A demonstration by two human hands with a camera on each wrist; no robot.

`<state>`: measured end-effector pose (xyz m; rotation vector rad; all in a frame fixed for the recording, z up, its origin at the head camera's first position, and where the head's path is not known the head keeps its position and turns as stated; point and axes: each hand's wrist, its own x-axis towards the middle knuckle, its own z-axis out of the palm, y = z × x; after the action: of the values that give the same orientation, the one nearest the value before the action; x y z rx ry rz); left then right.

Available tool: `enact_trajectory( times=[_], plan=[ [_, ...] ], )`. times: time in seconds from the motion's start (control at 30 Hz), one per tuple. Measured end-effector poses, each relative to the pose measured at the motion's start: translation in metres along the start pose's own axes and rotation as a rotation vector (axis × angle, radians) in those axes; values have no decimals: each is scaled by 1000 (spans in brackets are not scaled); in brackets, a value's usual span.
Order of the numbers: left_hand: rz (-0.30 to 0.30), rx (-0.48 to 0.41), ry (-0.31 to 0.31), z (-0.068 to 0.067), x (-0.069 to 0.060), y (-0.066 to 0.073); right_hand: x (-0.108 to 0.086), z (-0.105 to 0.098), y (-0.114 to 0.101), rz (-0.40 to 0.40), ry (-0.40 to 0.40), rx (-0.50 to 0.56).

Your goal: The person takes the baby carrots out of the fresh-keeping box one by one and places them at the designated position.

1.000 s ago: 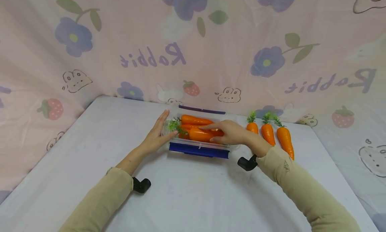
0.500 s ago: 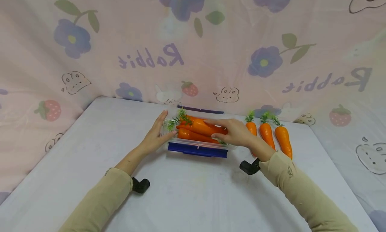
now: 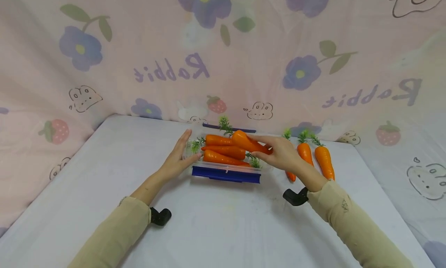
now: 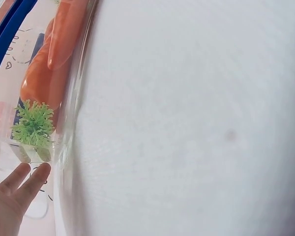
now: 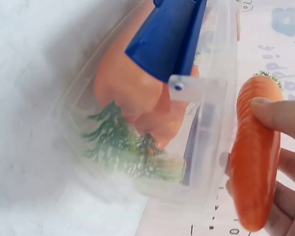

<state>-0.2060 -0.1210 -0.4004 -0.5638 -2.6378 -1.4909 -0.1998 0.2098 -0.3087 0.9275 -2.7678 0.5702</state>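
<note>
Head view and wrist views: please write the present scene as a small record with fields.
Box: clear plastic, no lid on, blue flaps along near and far sides
Carrots inside: at least three
Left hand: at the box's left end, thumb apart from fingers
Right hand: grips one carrot
Held carrot: above the box
Loose carrots: three, on the white table, right of the box
</note>
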Motion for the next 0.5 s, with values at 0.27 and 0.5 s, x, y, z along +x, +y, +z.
enact_trajectory(
  times=[0.27,0.5],
  plan=[
    [-16,1,-7,-1,-1,3,-11,-1,10,24,51,-7],
    [-14,-10,-13,-1,-1,4,-17,-5,14,44,84,-11]
  ],
)
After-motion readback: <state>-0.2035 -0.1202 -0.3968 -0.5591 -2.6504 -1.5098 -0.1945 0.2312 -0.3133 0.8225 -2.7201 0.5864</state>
